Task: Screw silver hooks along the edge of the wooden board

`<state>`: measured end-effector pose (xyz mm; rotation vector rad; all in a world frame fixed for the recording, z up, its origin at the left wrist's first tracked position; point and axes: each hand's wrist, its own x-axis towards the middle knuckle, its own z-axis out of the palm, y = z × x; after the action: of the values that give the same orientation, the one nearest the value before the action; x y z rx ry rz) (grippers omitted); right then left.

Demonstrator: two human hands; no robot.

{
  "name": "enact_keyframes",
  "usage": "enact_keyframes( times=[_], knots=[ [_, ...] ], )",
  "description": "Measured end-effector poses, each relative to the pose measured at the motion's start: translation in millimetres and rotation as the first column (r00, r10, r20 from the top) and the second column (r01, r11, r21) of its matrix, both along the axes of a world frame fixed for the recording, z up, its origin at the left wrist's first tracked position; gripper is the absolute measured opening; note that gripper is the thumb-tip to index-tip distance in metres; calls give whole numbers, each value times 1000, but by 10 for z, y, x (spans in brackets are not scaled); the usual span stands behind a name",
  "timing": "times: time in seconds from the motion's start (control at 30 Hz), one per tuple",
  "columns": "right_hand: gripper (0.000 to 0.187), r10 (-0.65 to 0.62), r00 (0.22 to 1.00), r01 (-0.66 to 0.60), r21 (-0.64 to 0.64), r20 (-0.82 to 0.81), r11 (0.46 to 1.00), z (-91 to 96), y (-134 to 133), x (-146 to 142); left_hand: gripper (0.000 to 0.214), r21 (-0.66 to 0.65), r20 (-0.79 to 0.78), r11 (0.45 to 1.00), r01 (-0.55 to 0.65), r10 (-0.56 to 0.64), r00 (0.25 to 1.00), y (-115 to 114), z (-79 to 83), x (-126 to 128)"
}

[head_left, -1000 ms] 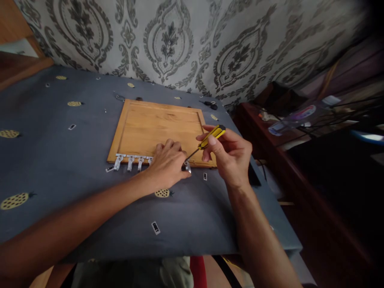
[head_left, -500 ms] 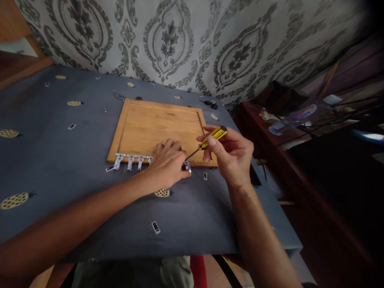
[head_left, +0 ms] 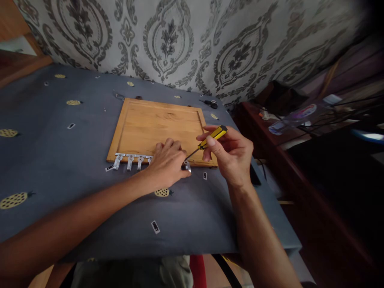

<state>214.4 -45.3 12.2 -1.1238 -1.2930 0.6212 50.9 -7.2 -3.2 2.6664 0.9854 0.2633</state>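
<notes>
A framed wooden panel (head_left: pixel 162 124) lies flat on the table, with several metal hinges (head_left: pixel 130 161) in a row along its near edge. My left hand (head_left: pixel 169 164) rests over that edge, its fingers bent onto the wood and its thumb beside the rightmost metal hinge (head_left: pixel 187 166). In my right hand (head_left: pixel 232 154) is a yellow and black screwdriver (head_left: pixel 214 137), gripped between thumb and fingers. Its shaft slants down left, and the tip meets the rightmost hinge near my left fingers. My left hand hides part of the hinge row and whatever its fingers press.
A dark blue tablecloth (head_left: pixel 60 160) with pineapple prints covers the table. Scissors (head_left: pixel 211 104) lie behind the panel's right corner. A clear plastic bottle (head_left: pixel 294 120) lies on the brown furniture at right. A patterned curtain (head_left: pixel 168 40) hangs along the back.
Almost nothing differs. Both hands, the screwdriver and the panel hold their places; the view has shifted very slightly.
</notes>
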Motion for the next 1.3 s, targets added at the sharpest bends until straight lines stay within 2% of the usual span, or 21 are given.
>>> enact_keyframes(
  times=[0.17,0.3,0.63,0.77,1.0,1.17,1.3],
  knots=[
    [22,-18,998,17,25,56,1000,-1,-14,3,36,-14,-13,1000,4,-4,1000,2,14,5],
    [28,-30,998,27,48,53,998,2,-4,-19,34,-25,-4,1000,5,-5,1000,3,18,2],
    [30,17,1000,-17,-8,11,1000,26,-9,6,33,-30,13,1000,-4,5,1000,-2,9,0],
    [27,-14,1000,13,23,20,1000,17,-10,-20,34,-13,14,1000,-5,5,1000,-6,-3,2],
    [33,-69,998,70,33,-13,997,-29,29,-50,35,8,29,1000,-4,4,1000,7,-43,-1],
    [33,-89,996,90,69,-19,994,-60,36,-67,34,-18,26,1000,-1,2,1000,13,-24,-2],
    [33,-156,988,155,105,1,982,-47,1,-98,31,-42,18,999,-4,5,1000,17,4,3]
  ],
)
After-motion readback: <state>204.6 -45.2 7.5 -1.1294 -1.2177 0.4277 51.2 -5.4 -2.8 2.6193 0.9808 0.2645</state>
